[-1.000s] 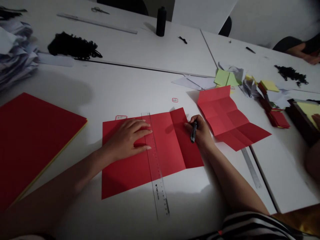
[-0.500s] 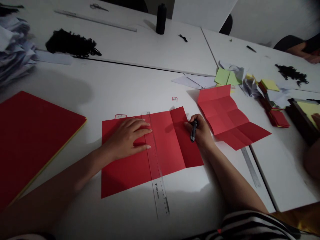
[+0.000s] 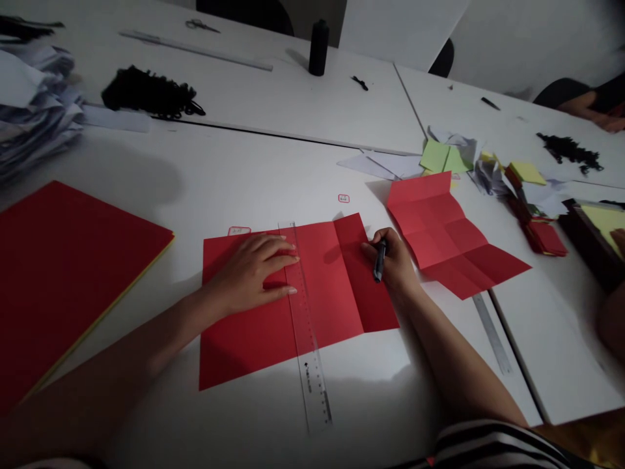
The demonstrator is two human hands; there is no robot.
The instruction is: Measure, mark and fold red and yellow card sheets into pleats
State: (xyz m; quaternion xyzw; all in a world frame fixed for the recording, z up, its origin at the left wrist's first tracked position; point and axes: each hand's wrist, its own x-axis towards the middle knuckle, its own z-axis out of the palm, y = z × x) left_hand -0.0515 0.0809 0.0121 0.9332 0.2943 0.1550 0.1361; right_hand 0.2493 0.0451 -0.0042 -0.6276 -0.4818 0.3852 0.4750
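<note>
Red sheet [image 3: 329, 286]: down it lies toward the near edge of the tabletop [image 3: 273, 176], a fold crossing it, the panel right of that fold looking darker.
Clear ruler [image 3: 303, 319]: straight across the sheet, left of the fold and roughly in line with it, near end poking past the sheet's near edge onto the tabletop.
Left hand [image 3: 256, 270]: fingers spread, gripping nothing, fingertips resting on the ruler, palm over the sheet's left part.
Right hand [image 3: 393, 257]: and it's clasping a black pen [image 3: 379, 262] beside the sheet's right edge, well apart from the ruler; which end writes, I can't tell.
Steady ruler: here's the craft, as I judge it! Fingers bear on the far half, so the near end could swing; a wider spread and even pressure would help.
Clean edge: fingertips sit close to the ruler's right side, so best drawn back a touch; a pen wants one constant lean and light pressure.
Creased sheet [image 3: 459, 241]: also red, over the seam at the tabletop's right edge.
Red stack [image 3: 73, 280]: out at the left, yellow showing along its edge.
Black bottle [image 3: 319, 49]: upright, way over on the far table.
</note>
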